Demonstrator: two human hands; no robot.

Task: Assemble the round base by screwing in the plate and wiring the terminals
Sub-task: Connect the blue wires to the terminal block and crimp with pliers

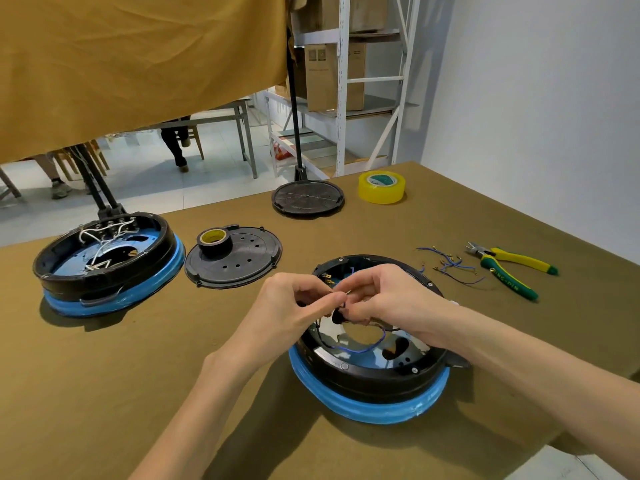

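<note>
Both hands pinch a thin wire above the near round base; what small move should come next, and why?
Probably lower the thin blue wire end toward the brass terminals at the far inner rim of the near black round base with blue band. Left hand and right hand pinch it above them, seemingly unattached.

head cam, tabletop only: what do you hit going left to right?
wired round base → black tape roll sitting on a perforated black plate → black round cover → yellow tape roll → loose blue wires → yellow-green pliers. Near base under the hands skipped: overlaps several.
</note>
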